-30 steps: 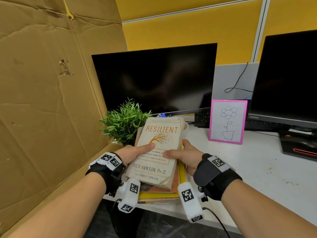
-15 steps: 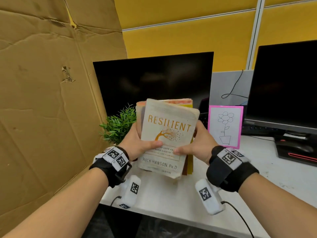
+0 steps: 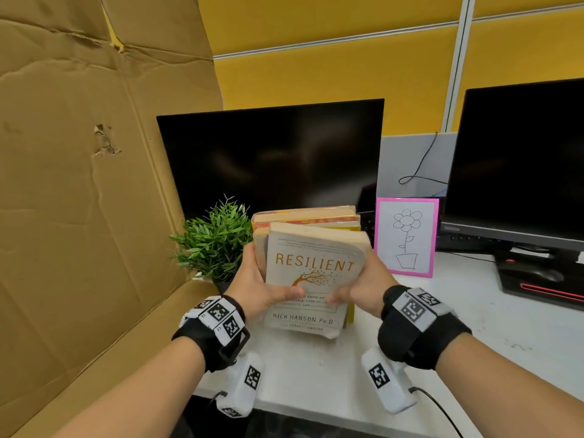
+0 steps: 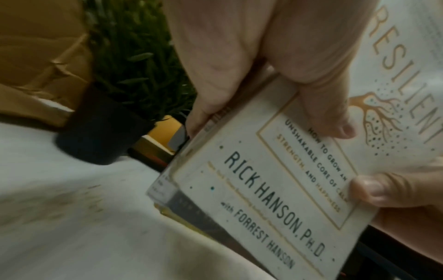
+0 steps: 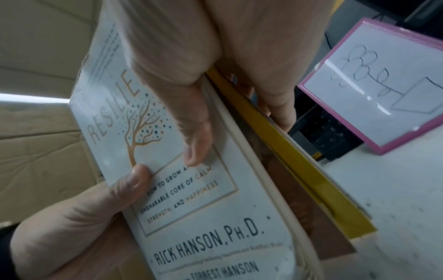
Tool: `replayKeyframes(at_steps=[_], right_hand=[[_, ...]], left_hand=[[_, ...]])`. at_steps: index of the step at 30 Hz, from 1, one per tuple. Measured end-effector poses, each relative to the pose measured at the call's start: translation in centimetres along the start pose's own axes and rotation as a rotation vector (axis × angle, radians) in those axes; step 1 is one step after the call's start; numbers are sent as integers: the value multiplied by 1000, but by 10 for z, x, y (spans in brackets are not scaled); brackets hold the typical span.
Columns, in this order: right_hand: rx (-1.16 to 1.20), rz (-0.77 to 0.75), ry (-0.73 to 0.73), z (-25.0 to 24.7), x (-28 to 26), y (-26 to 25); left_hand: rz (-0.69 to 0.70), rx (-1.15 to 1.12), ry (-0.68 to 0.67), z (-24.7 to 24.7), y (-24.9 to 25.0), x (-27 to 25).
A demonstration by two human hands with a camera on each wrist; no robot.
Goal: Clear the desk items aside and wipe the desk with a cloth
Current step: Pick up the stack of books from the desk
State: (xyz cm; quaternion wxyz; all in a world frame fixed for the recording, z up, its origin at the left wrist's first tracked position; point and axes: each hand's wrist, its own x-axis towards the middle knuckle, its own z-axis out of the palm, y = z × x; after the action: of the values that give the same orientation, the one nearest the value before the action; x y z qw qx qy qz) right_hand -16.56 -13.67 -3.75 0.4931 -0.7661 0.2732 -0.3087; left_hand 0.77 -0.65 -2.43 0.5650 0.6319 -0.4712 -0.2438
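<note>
- Head view: both hands hold a stack of books (image 3: pixel 311 273) up above the white tabletop (image 3: pixel 474 336).
- Left hand (image 3: pixel 256 287) grips the left side, thumb on the front cover.
- Right hand (image 3: pixel 363 286) grips the right side, thumb on the cover too.
- A green plant (image 3: pixel 215 238) stands just behind, to the left.

Rear books (image 3: pixel 305 214) mostly hidden — fingers behind the stack unseen.

Book stack (image 3: pixel 311 267) upright on desk (image 3: pixel 493 336), between left hand (image 3: pixel 257 290) and right hand (image 3: pixel 363 287); potted plant (image 3: pixel 215 240) left, framed drawing (image 3: pixel 407 237) right, monitor (image 3: pixel 271 159) behind.
</note>
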Motion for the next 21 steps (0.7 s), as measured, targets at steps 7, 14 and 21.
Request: replayKeyframes(at_steps=[7, 14, 21], right_hand=[[-67, -45, 123, -90, -26, -42], [-92, 15, 421, -220, -110, -41], [-70, 218, 730, -336, -183, -1]], left_hand=[[115, -5, -90, 64, 49, 28], [117, -150, -331, 203, 101, 40], [-45, -88, -593, 348, 148, 23]])
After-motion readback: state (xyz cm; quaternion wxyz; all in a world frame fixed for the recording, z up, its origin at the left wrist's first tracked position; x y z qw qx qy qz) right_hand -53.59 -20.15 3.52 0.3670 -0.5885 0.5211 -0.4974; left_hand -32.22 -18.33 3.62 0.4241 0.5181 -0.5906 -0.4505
